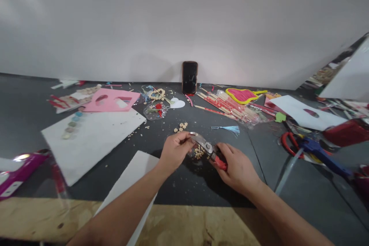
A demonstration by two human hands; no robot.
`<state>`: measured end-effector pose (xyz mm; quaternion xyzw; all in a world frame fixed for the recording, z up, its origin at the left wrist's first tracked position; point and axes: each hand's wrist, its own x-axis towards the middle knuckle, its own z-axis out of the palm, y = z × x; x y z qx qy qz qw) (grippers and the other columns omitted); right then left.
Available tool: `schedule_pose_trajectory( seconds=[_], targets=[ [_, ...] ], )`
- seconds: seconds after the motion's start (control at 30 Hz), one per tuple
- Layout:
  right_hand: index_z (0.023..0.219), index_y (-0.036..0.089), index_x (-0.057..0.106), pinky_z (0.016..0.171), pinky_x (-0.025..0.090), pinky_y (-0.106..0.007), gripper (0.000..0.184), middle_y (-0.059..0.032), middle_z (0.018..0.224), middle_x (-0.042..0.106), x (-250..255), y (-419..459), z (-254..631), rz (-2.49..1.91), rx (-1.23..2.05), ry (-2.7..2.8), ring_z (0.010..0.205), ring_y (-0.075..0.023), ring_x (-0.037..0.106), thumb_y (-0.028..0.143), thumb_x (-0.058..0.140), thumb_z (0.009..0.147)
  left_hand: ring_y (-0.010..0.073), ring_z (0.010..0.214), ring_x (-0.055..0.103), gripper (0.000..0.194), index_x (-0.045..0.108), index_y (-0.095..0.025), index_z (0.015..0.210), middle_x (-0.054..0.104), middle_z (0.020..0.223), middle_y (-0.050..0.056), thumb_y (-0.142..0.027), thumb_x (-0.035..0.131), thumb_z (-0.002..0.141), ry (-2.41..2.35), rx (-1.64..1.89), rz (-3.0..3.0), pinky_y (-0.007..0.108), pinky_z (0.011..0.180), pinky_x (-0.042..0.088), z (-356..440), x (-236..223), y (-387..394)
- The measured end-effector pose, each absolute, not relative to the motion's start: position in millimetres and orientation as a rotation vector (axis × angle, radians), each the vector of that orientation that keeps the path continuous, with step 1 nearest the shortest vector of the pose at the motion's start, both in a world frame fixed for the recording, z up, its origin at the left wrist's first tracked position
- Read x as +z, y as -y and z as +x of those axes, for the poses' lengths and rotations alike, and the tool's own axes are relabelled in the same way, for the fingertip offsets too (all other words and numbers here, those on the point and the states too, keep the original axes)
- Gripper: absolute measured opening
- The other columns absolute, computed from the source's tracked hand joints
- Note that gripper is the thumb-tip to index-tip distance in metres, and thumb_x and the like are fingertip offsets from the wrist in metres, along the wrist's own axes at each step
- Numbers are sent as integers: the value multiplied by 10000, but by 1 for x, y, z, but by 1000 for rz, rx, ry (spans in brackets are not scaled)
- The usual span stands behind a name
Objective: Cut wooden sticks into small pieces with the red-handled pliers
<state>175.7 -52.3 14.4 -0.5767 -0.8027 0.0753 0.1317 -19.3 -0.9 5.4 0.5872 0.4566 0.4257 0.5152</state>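
Observation:
My right hand [238, 167] is wrapped round red-handled pruning shears [206, 146], whose curved silver head points up and to the left. At the tip of that head, my left hand [174, 152] is closed in a pinch; whatever lies between its fingers is too small to make out. Small pale wooden beads [198, 152] sit in a clear holder just below the shears, partly hidden by the hands. Beyond my left hand lies a little heap of flower-shaped wooden beads [181, 127]. A light blue tassel [227, 128] rests past my right hand.
A phone [190, 77] leans upright against the white wall. Pink cut-out paper [112, 100] and white sheets [95, 142] lie left. Red-and-wood sticks [221, 103], a pink-yellow fan shape [241, 95], scissors [290, 142] and a blue glue gun [323, 155] are right.

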Motion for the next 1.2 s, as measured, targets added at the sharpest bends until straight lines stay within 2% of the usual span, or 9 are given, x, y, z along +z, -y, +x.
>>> schedule_pose_trajectory(
  seconds=[0.17, 0.37, 0.63, 0.9, 1.07, 1.2],
  targets=[
    [1131, 184, 462, 772, 390, -355, 360, -113, 1023, 570, 13, 50, 176, -1627, 214, 2315, 894, -228, 533, 364, 461, 819, 105, 534, 505, 192, 655, -145, 742, 612, 605, -1, -301, 546, 766, -1098, 1051, 1440, 193, 526, 393, -21, 8, -1],
    [1196, 177, 433, 791, 377, -387, 436, -126, 1106, 544, 14, 49, 178, -1634, 179, 2375, 967, -257, 501, 406, 449, 825, 110, 547, 526, 152, 668, -155, 745, 615, 603, -5, -209, 527, 730, -1076, 892, 1494, 185, 516, 404, -26, 10, -5],
    [1142, 150, 458, 799, 390, -369, 381, -124, 1023, 574, 14, 50, 179, -1623, 244, 2387, 924, -236, 528, 366, 435, 829, 96, 536, 508, 154, 655, -147, 742, 594, 582, -15, -144, 505, 709, -1041, 897, 1443, 178, 513, 390, -24, 14, -1],
    [1065, 168, 480, 740, 398, -324, 309, -94, 944, 586, 15, 53, 178, -1667, 197, 2371, 827, -208, 544, 300, 459, 785, 85, 504, 460, 128, 644, -128, 746, 576, 564, -14, -188, 531, 733, -1033, 927, 1352, 188, 504, 363, -20, 15, 2],
    [1117, 158, 469, 768, 387, -353, 367, -111, 999, 571, 11, 51, 178, -1682, 157, 2346, 878, -231, 531, 343, 462, 801, 94, 545, 489, 163, 639, -131, 792, 602, 620, -3, -255, 538, 765, -1019, 1005, 1300, 192, 525, 385, -18, 11, 1],
    [1175, 176, 443, 786, 373, -367, 413, -116, 1076, 557, 11, 50, 178, -1668, 142, 2353, 941, -247, 515, 383, 457, 817, 106, 571, 515, 159, 641, -131, 800, 601, 626, 1, -217, 512, 765, -1018, 995, 1369, 196, 533, 394, -19, 11, 1]
  ],
)
